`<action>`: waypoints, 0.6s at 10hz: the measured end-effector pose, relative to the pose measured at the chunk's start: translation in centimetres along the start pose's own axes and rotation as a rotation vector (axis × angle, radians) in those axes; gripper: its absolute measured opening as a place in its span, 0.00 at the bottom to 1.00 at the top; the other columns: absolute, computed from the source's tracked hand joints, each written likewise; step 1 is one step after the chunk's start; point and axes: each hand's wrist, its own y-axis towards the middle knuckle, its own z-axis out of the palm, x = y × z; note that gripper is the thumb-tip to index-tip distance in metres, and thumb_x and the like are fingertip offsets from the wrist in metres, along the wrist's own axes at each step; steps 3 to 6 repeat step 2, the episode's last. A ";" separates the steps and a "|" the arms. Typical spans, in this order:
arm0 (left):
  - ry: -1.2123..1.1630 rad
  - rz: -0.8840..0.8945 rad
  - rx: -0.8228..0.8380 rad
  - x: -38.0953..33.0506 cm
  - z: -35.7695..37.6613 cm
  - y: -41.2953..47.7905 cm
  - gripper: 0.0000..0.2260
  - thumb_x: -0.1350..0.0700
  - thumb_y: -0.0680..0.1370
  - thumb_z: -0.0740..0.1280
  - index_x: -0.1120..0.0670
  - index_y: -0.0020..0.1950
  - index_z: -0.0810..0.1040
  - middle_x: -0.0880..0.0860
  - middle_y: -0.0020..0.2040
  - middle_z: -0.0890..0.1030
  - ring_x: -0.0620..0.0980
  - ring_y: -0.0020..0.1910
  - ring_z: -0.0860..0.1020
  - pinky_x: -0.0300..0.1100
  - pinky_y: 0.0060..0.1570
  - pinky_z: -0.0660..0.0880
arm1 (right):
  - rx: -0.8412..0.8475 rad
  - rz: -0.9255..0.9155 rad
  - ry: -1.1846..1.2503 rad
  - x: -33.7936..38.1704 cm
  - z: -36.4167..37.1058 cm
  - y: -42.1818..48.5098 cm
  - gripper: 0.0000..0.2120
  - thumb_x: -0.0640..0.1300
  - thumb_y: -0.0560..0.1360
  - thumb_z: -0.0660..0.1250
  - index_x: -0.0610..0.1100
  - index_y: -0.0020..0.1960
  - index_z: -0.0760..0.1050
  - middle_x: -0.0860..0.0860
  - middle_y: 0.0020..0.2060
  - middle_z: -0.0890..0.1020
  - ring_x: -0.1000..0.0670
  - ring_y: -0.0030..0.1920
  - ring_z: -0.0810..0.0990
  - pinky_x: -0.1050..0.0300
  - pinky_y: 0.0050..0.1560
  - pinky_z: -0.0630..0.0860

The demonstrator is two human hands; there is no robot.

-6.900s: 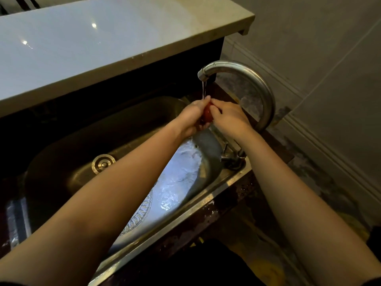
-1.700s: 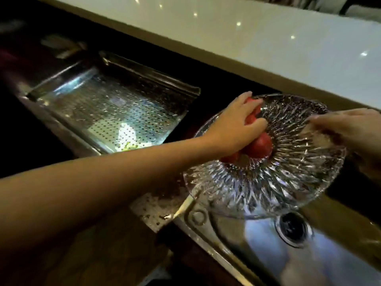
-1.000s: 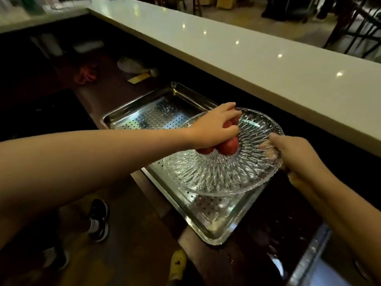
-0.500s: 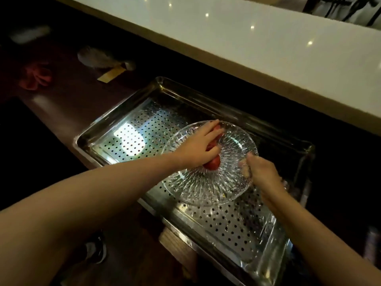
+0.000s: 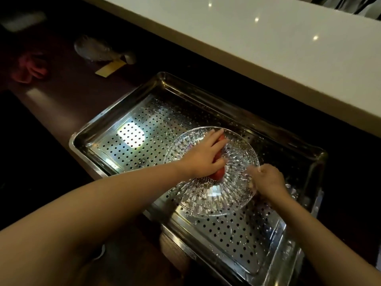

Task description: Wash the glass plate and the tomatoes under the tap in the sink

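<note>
The cut-glass plate point(image 5: 214, 200) is in the perforated steel tray point(image 5: 132, 112), near its middle. Red tomatoes point(image 5: 219, 173) lie at the plate's centre, mostly hidden under my left hand point(image 5: 206, 156), whose fingers lie over them and hold them in place. My right hand point(image 5: 268, 179) grips the plate's right rim. The sink and the tap are out of view.
A white counter ledge point(image 5: 268, 48) runs along the back. On the dark worktop to the left lie a red cloth point(image 5: 28, 68), a clear crumpled bag point(image 5: 97, 50) and a yellow card point(image 5: 110, 68). The tray's right end reaches the frame's lower right.
Earlier both hands rinsed a tomato under the tap. Since then the plate with the tomatoes was carried left from the sink and lowered into the perforated tray. My hands keep their holds.
</note>
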 end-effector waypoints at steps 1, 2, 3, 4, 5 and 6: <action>0.049 0.003 0.051 -0.3 -0.3 0.1 0.28 0.41 0.78 0.57 0.47 0.75 0.55 0.45 0.78 0.44 0.49 0.76 0.42 0.60 0.72 0.55 | 0.033 -0.009 -0.174 -0.3 -0.2 0.9 0.16 0.51 0.78 0.61 0.37 0.45 0.75 0.41 0.42 0.82 0.42 0.42 0.80 0.53 0.43 0.74; 0.095 0.010 0.088 -0.2 -1.1 -0.1 0.28 0.40 0.78 0.56 0.46 0.75 0.53 0.46 0.78 0.44 0.49 0.76 0.43 0.59 0.72 0.52 | 0.056 -0.023 -0.270 0.2 -0.7 0.6 0.11 0.48 0.77 0.60 0.39 0.45 0.72 0.42 0.41 0.82 0.43 0.42 0.80 0.53 0.43 0.75; 0.095 0.010 0.088 -0.2 -1.1 -0.1 0.28 0.40 0.78 0.56 0.46 0.75 0.53 0.46 0.78 0.44 0.49 0.76 0.43 0.59 0.72 0.52 | 0.056 -0.023 -0.270 0.2 -0.7 0.6 0.11 0.48 0.77 0.60 0.39 0.45 0.72 0.42 0.41 0.82 0.43 0.42 0.80 0.53 0.43 0.75; 0.095 0.010 0.088 -0.2 -1.1 -0.1 0.28 0.40 0.78 0.56 0.46 0.75 0.53 0.46 0.78 0.44 0.49 0.76 0.43 0.59 0.72 0.52 | 0.056 -0.023 -0.270 0.2 -0.7 0.6 0.11 0.48 0.77 0.60 0.39 0.45 0.72 0.42 0.41 0.82 0.43 0.42 0.80 0.53 0.43 0.75; 0.095 0.010 0.088 -0.2 -1.1 -0.1 0.28 0.40 0.78 0.56 0.46 0.75 0.53 0.46 0.78 0.44 0.49 0.76 0.43 0.59 0.72 0.52 | 0.056 -0.023 -0.270 0.2 -0.7 0.6 0.11 0.48 0.77 0.60 0.39 0.45 0.72 0.42 0.41 0.82 0.43 0.42 0.80 0.53 0.43 0.75; 0.095 0.010 0.088 -0.2 -1.1 -0.1 0.28 0.40 0.78 0.56 0.46 0.75 0.53 0.46 0.78 0.44 0.49 0.76 0.43 0.59 0.72 0.52 | 0.056 -0.023 -0.270 0.2 -0.7 0.6 0.11 0.48 0.77 0.60 0.39 0.45 0.72 0.42 0.41 0.82 0.43 0.42 0.80 0.53 0.43 0.75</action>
